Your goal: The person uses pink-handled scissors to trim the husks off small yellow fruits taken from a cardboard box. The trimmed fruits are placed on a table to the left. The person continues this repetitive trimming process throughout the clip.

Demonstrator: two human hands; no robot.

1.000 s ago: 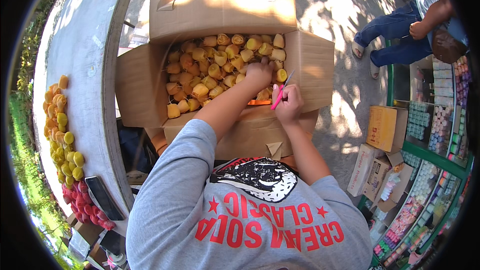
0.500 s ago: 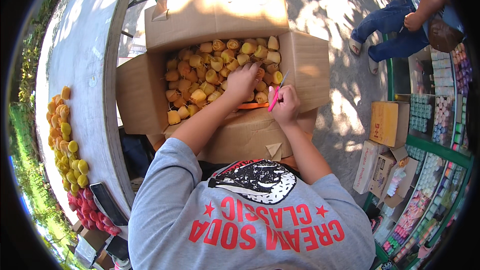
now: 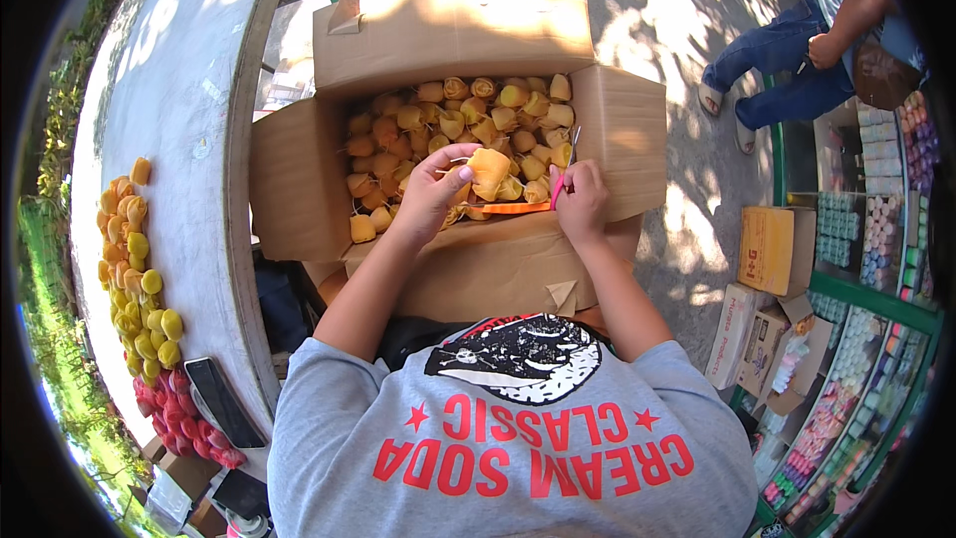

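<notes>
A yellow-orange piece (image 3: 489, 171) is held over an open cardboard box (image 3: 468, 274), near pink-handled scissors (image 3: 558, 191).
By the left hand (image 3: 438, 187), the piece is pinched between thumb and fingers; it could be dropped among the packed pieces (image 3: 410, 118) if loosely held, or dented if squeezed too hard. Further right, the scissors are gripped by the right hand (image 3: 583, 199), blades pointed away from the body; neighbouring pieces could be nicked by a careless wrist turn.

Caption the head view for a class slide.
Over a cardboard box of yellowish pieces, the left hand holds one piece, the right hand pink-handled scissors.
</notes>
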